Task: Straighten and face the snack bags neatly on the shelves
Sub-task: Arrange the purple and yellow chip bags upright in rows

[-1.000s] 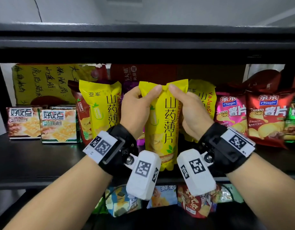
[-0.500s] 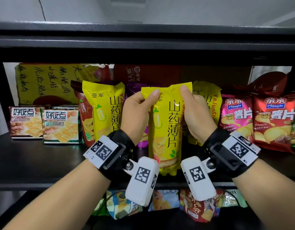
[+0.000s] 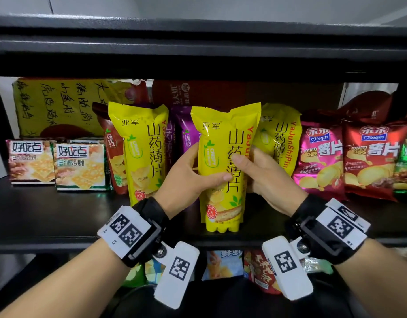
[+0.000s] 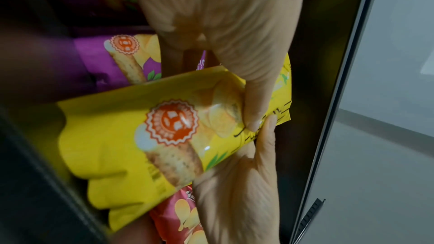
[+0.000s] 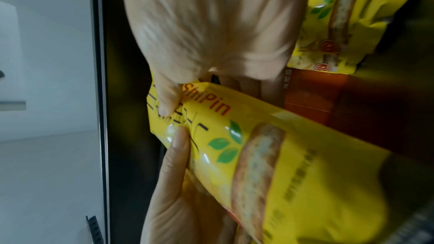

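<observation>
Black metal shelf [image 3: 49, 216] carries an upright glossy yellow yam-crisp bag [image 3: 223, 161], grasped by both hands: left hand [image 3: 186, 177] and right hand [image 3: 266, 177], thumbs across its front.

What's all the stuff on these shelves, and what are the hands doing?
Yellow yam-chip bags: three, yellow; middle of shelf, centre one held upright.
Purple bag: one, purple; behind the yellow bags.
Dark red crisp bag: one; left of them.
Cracker packs: two, tan and white; shelf left.
Potato chip bags: one pink, one red; shelf right.
Shelf: one, black.
Lower-shelf bags: several, mixed colours; partly hidden.
Left hand: grips the centre bag's left side.
Right hand: grips its right side.
</observation>
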Available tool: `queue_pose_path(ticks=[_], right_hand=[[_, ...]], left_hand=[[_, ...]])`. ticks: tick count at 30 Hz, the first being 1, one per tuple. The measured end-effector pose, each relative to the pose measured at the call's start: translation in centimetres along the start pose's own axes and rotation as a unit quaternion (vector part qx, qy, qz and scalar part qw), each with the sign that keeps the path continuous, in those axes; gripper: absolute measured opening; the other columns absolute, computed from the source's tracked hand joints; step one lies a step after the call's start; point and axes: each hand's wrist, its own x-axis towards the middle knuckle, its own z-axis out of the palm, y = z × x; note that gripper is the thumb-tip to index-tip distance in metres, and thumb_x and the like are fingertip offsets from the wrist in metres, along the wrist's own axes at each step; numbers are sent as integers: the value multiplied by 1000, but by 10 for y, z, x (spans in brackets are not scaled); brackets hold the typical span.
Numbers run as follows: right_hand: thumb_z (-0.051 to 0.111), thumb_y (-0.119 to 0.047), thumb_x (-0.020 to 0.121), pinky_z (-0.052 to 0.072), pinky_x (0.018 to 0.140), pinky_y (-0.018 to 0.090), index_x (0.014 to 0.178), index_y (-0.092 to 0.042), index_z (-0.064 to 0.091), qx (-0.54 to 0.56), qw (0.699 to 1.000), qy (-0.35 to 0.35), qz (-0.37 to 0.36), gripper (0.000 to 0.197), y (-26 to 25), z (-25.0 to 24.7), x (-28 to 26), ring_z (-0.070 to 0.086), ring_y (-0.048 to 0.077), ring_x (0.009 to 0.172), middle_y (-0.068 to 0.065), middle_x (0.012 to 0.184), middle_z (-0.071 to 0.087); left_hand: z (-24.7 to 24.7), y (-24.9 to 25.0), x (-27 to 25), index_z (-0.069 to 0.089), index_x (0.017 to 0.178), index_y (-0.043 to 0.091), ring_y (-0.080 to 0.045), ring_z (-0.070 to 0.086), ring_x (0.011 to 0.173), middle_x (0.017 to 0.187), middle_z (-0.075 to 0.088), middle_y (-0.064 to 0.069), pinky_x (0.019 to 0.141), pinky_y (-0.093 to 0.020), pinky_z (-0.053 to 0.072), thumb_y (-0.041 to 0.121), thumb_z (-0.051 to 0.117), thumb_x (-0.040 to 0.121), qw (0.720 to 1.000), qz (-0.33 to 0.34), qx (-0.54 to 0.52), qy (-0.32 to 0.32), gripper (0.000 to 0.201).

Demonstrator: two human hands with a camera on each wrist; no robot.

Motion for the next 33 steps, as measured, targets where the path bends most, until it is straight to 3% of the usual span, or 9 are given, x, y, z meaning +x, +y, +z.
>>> queue_pose_path(ticks=[6, 11, 15, 17, 21, 27, 29, 31, 33], right_hand=[[70, -40, 81, 49, 104, 48, 128, -42, 50, -38, 997, -56, 48, 51, 20, 1, -19, 61, 10, 121, -11, 130, 65], [74, -31, 77, 52, 101, 43, 128, -28, 54, -71, 994, -66, 55, 55, 6, 2, -29, 64, 14, 117, -5, 125, 68], [68, -41, 76, 62, 74, 45, 115, -32, 63, -16, 996, -55, 70, 40, -32, 0, -39, 71, 21, 103, -3, 114, 73], [65, -42, 78, 61, 73, 51, 116, -28, 64, 34, 994, -50, 88, 41, -53, -1, -43, 72, 25, 102, 2, 113, 74], [64, -46, 77, 60, 65, 45, 117, -17, 65, 83, 988, -38, 126, 50, -79, 3, -46, 73, 29, 93, 13, 109, 74], [61, -51, 73, 54, 89, 56, 110, -28, 73, 113, 982, -24, 148, 45, -88, 10, -56, 65, 39, 112, 17, 124, 67], [61, -59, 72, 54, 94, 42, 130, -27, 62, 37, 993, 9, 114, 66, -90, 8, -61, 66, 22, 114, 3, 128, 66], [62, -71, 69, 47, 85, 13, 151, -32, 32, -65, 994, 71, 57, 96, -97, 6, -59, 57, -17, 105, -23, 135, 49], [53, -74, 72, 34, 88, 8, 151, -41, 29, -98, 988, 112, -45, 89, -106, 6, -58, 44, -17, 123, -29, 136, 43]], left_hand=[[-4, -9, -14, 50, 137, 18, -14, 69, 112, 122, 72, 2, 90, -25, 55, 5, 83, 75, 996, -48, 56, -43, 72], [-12, 3, -22, 45, 142, 25, -2, 60, 121, 129, 66, 15, 101, -24, 47, 29, 90, 70, 980, -39, 175, -83, 85], [-21, 32, -28, 46, 137, 16, -18, 51, 133, 140, 54, -2, 110, -50, 43, 9, 56, 90, 976, 131, 175, -1, 49], [-25, 43, -32, 45, 140, 19, -20, 39, 142, 148, 43, 1, 117, -49, 35, -3, 47, 79, 933, 232, 276, -21, 65], [-10, 57, -37, 39, 146, 22, -24, 22, 149, 157, 28, -2, 122, -42, 19, 27, 73, 78, 831, 348, 418, -117, 76], [5, 83, -37, 53, 132, 18, -18, 51, 134, 134, 59, 1, 115, -59, 28, 57, 66, 85, 831, 398, 379, -90, 62], [7, 90, -37, 54, 128, 18, -15, 56, 127, 127, 62, 3, 114, -56, 31, 52, 70, 83, 833, 403, 370, -80, 57], [10, 97, -36, 55, 124, 18, -13, 59, 120, 123, 63, 6, 110, -51, 37, 44, 75, 79, 842, 396, 360, -67, 55], [11, 102, -35, 55, 122, 22, -10, 59, 112, 119, 61, 12, 99, -43, 46, 41, 76, 76, 861, 373, 345, -39, 54]])
